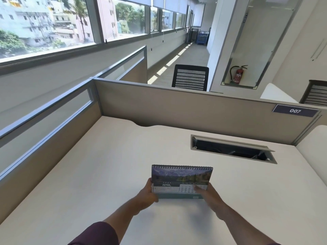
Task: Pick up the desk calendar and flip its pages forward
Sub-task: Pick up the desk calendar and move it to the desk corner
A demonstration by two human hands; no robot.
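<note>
A spiral-bound desk calendar [182,177] stands near the front middle of the white desk [106,165]. Its facing page shows a mountain landscape and the word APRIL. My left hand [147,195] grips the calendar's lower left corner. At the lower right corner my right hand [209,197] holds it too, with the thumb lying on the date grid. I cannot tell whether the calendar's base touches the desk.
An open cable hatch [231,149] is sunk into the desk at the back right. Beige partitions [177,106] wall the desk at the back and left, with a "007" plate [295,111]. A black chair [190,77] and a fire extinguisher [238,75] lie beyond.
</note>
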